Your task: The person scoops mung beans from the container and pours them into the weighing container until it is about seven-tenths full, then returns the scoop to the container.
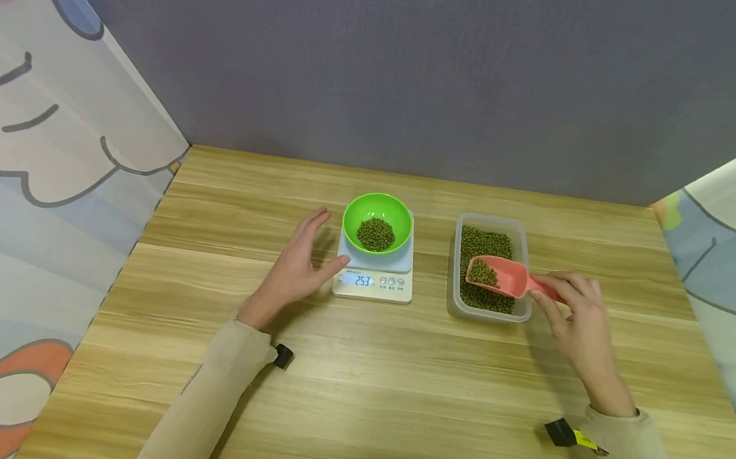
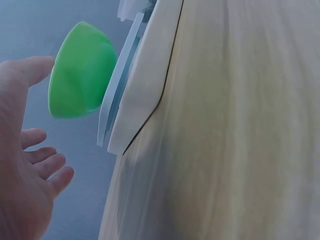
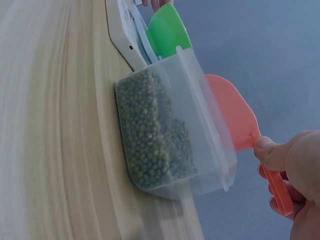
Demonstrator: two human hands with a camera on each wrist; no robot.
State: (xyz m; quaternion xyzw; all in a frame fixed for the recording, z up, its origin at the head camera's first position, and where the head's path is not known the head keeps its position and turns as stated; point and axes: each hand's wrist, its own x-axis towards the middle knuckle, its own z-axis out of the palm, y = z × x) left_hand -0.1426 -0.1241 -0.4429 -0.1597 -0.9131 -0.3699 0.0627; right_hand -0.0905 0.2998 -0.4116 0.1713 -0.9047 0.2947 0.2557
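In the head view my right hand (image 1: 575,316) grips the handle of a red-pink scoop (image 1: 511,276), which holds some green mung beans (image 1: 483,273). The scoop is over a clear plastic container (image 1: 456,297) partly filled with more beans; in the right wrist view the scoop (image 3: 232,110) stands above its rim. A green bowl (image 1: 378,205) with a small heap of beans rests on a white kitchen scale (image 1: 372,289), whose display reads about 253, the decimal point being too small to read. My left hand (image 1: 294,270), fingers spread, is beside the bowl and scale, holding nothing.
Everything stands on a wood-grain table (image 1: 352,390). A grey-blue wall (image 1: 423,72) rises behind it, and printed cartoon curtains (image 1: 42,228) hang at both sides. The scale lies left of the container, with a gap between them.
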